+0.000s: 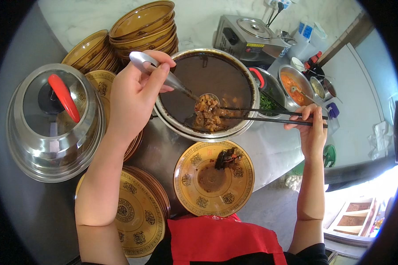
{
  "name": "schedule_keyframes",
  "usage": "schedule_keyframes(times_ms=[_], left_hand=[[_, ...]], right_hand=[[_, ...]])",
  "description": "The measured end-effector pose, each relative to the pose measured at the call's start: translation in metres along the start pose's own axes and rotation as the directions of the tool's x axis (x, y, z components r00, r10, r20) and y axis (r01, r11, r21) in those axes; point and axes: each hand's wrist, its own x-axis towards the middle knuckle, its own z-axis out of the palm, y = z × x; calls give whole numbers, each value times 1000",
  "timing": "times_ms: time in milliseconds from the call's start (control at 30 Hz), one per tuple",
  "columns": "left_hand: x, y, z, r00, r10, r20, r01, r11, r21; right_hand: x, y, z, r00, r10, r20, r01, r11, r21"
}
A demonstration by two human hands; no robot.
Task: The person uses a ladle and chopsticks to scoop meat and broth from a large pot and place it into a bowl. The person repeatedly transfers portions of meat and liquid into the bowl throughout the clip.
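At a broth-filled pot (255, 90), the left hand (137, 86) grips a ladle (177, 83), the right hand (312, 126) grips chopsticks (269, 119); tilting could spill chopped food (208, 119).

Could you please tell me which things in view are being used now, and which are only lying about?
In use:
Left hand with steel ladle
Right hand with black chopsticks
Chopped food at the ladle's end
Pot of dark liquid
Probably the plate holding sauce

Lying about:
Steel lid
Stacked bowls
Stacked plates
Boxy appliance
Greens
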Motion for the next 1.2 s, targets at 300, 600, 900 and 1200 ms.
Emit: schedule_keyframes(times_ms=[300,600,900,1200], left_hand=[[-2,0,2,999,35,4,-35,999,-24],[-5,-3,4,996,92,-6,-92,996,-8],[-8,-5,0,978,208,-12,-204,970,128],[-8,-9,4,953,302,39,-302,922,242]], right_hand=[[-2,-14,-11,973,72,219,-47,992,-118],[1,7,3,979,69,193,-34,984,-177],[8,9,-9,997,3,-72,-6,999,-37],[10,13,-28,972,142,-187,-129,988,80]])
